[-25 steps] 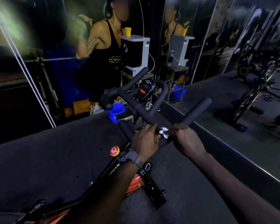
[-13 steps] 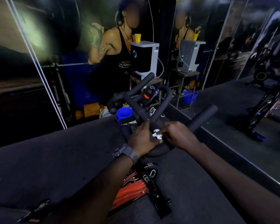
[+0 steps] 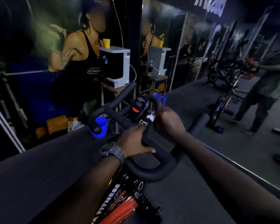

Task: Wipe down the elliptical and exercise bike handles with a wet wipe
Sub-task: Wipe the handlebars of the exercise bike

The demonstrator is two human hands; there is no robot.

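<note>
While left hand (image 3: 133, 139) grips black foam-padded bike handlebar (image 3: 153, 172), right hand (image 3: 169, 122) pinches crumpled white wet wipe (image 3: 151, 116) on bar, just beside black console w/ orange button (image 3: 138, 106).

— What do the surfaces look like?
— My handlebar (image 3: 150, 172) is wrapped in matt black foam-like padding, smooth and dull. The wipe (image 3: 150, 116) is thin, white and crumpled, like damp paper or cloth. The console (image 3: 139, 107) is glossy black plastic.
— And further down?
— The frame (image 3: 120, 206) looks like painted metal, shiny red and black. My watch (image 3: 112, 151) has a matt rubbery strap. The floor (image 3: 39, 175) is dull, dark matting.
</note>
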